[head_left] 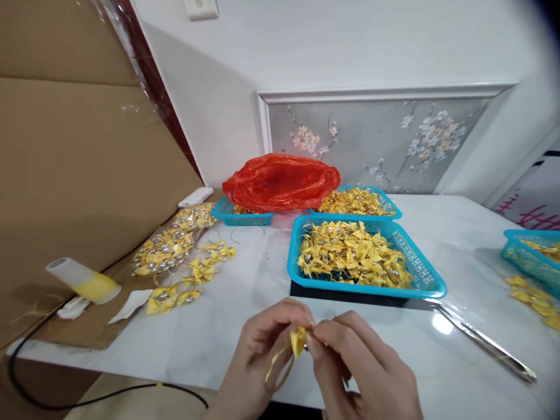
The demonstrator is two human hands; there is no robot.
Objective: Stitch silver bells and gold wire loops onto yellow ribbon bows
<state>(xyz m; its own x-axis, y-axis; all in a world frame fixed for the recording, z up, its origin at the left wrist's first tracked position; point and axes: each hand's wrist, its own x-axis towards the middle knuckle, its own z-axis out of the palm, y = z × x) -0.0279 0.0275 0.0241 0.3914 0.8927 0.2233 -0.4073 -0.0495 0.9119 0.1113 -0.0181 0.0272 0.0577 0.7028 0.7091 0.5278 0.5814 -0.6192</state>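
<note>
A small yellow ribbon bow (298,341) with a gold cord loop (280,373) is held up near the bottom middle of the view. My left hand (258,353) pinches it from the left, with the loop hanging below the fingers. From the other side, my right hand (365,364) grips its right edge between thumb and forefinger. A bit of something shiny shows by the right thumb, mostly covered. Just beyond my hands stands a blue basket (367,290) heaped with similar yellow bows (354,254) carrying silvery beads or bells.
Behind are a red plastic bag (280,184) and more blue baskets (249,220). Loose bows (203,269) and bagged ones (164,251) lie left, near a translucent cup-like container (85,281). Metal tweezers (487,344) rest at right. A black cable (26,388) runs along the left.
</note>
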